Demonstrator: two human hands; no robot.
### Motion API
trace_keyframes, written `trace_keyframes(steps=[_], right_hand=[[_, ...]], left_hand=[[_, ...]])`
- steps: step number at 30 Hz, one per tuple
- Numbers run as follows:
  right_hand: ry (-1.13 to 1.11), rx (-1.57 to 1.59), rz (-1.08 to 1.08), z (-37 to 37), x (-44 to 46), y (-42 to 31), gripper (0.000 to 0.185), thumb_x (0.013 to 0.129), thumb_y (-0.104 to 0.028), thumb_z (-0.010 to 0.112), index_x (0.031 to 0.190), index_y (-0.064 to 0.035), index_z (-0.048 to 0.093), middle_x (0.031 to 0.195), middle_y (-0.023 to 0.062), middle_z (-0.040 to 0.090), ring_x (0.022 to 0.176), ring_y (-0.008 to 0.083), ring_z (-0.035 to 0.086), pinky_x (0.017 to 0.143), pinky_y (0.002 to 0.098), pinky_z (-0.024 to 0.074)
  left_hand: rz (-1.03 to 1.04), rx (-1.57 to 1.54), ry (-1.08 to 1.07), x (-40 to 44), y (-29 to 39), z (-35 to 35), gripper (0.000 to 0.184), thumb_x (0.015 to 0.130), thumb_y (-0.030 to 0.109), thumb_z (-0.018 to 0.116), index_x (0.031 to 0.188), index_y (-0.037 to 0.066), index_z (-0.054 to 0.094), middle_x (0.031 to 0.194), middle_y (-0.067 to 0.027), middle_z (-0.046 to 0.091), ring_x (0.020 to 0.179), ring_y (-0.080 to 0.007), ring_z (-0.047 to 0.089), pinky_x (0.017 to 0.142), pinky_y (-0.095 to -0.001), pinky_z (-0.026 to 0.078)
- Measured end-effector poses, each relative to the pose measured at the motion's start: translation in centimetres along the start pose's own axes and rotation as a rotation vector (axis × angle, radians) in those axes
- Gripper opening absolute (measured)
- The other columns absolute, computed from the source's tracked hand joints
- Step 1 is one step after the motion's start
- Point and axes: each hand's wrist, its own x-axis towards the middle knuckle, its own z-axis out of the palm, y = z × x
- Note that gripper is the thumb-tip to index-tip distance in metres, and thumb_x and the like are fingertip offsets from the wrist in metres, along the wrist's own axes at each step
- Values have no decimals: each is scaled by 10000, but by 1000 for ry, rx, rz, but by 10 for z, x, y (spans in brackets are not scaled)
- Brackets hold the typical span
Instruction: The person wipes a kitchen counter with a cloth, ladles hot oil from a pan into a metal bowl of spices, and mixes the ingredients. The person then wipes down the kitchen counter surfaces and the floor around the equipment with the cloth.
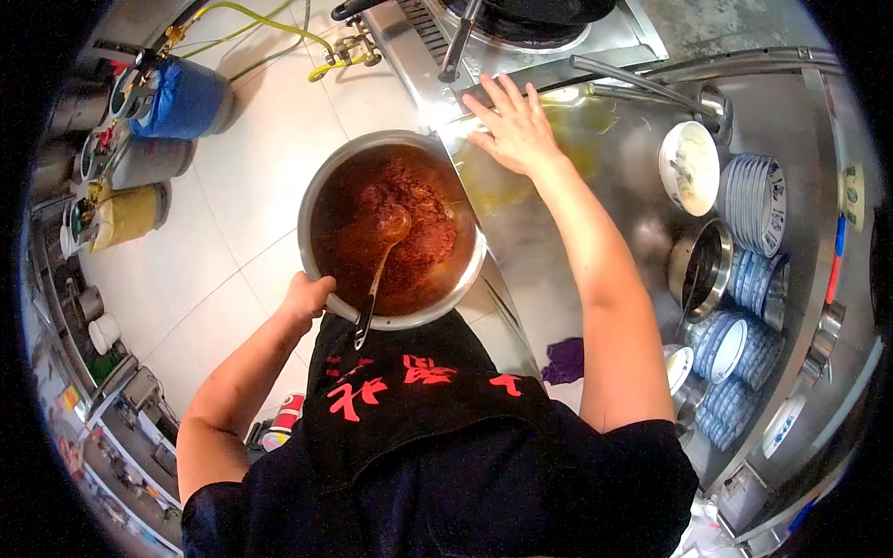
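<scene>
A wide metal pot [321, 163] of dark red-brown sauce [409, 232] sits in front of my body, its right side overlapping the counter's corner. My left hand [309, 299] is closed on the pot's near-left rim. Inside the pot lies a metal ladle [377, 274], its bowl in the sauce and its handle leaning over the near rim. Stretched forward, my right hand [516, 128] has its fingers spread and holds nothing. It is over the steel counter [595, 177], close to the stove's [633, 33] front edge; whether it touches the surface I cannot tell.
Stacked plates [749, 200], a white bowl [690, 167], a metal bowl [702, 270] and several patterned bowls [735, 344] line the counter's right side. A purple cloth [564, 360] lies near my right elbow. Gas cylinders [181, 98] with yellow hoses stand on the tiled floor at left.
</scene>
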Motion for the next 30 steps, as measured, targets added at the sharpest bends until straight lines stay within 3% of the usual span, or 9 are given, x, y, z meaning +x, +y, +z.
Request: trace_keyframes(steps=[5, 8, 11, 15, 16, 19, 22, 26, 30], right_hand=[[-44, -55, -96, -2, -11, -20, 554, 798, -535, 462, 1277, -261, 415, 1412, 43, 246, 1321, 233, 162, 1056, 510, 102], [-85, 82, -447, -9, -35, -58, 587, 774, -551, 481, 1276, -252, 419, 1419, 43, 236, 1326, 225, 150, 1058, 510, 82], [-42, 192, -544, -21, -51, -94, 745, 669, -547, 594, 1304, -224, 376, 1412, 35, 256, 1313, 208, 205, 1065, 496, 11], [-106, 81, -482, -11, -67, -122, 638, 771, -577, 456, 1283, -198, 420, 1420, 42, 238, 1327, 223, 142, 1063, 496, 26], [-91, 182, -449, -7, -76, -125, 703, 718, -538, 551, 1286, -151, 403, 1399, 66, 276, 1311, 218, 196, 1065, 474, 79], [-128, 187, -459, 5, -115, -133, 690, 740, -551, 524, 1276, -129, 415, 1400, 70, 274, 1312, 220, 199, 1067, 471, 76], [-367, 264, -432, 5, -166, -133, 662, 753, -554, 517, 1240, -109, 456, 1389, 65, 289, 1301, 213, 221, 1051, 489, 145], [-285, 332, -287, -18, -207, -106, 601, 731, -518, 557, 1159, -98, 514, 1362, 63, 329, 1263, 231, 294, 1013, 498, 227], [-209, 78, 109, -35, -207, -53, 558, 759, -400, 554, 1214, -92, 456, 1371, 109, 300, 1273, 282, 264, 1026, 498, 190]], left_hand=[[9, -48, 2, -8, 7, 3, 261, 703, 141, 525, 806, -96, 562, 631, -112, 548, 487, -174, 507, 408, -279, 371], [18, -47, 1, -6, 6, 2, 263, 704, 138, 520, 806, -100, 564, 634, -117, 554, 501, -179, 520, 415, -279, 382], [12, -7, -6, -4, 3, 1, 260, 703, 137, 517, 797, -101, 564, 629, -117, 552, 482, -170, 501, 396, -277, 359], [-7, 6, 3, 0, 2, 1, 250, 699, 138, 518, 786, -92, 565, 615, -111, 544, 450, -157, 469, 373, -275, 323], [-13, 12, 6, 0, 1, 1, 245, 697, 138, 519, 782, -87, 564, 610, -107, 540, 441, -154, 459, 368, -275, 314], [-37, 44, 22, -5, 8, 2, 208, 694, 136, 520, 747, -62, 557, 586, -92, 522, 421, -144, 438, 360, -269, 302], [-4, 18, 0, -1, 2, 2, 171, 691, 130, 521, 714, -38, 541, 565, -76, 502, 412, -133, 424, 349, -260, 286], [0, -67, 2, 3, -2, 3, 143, 683, 116, 527, 695, -27, 525, 540, -58, 477, 363, -118, 372, 321, -257, 245], [-20, -24, 29, -4, 6, 6, 134, 686, 117, 533, 689, -15, 516, 516, -41, 446, 345, -113, 345, 313, -251, 227]])
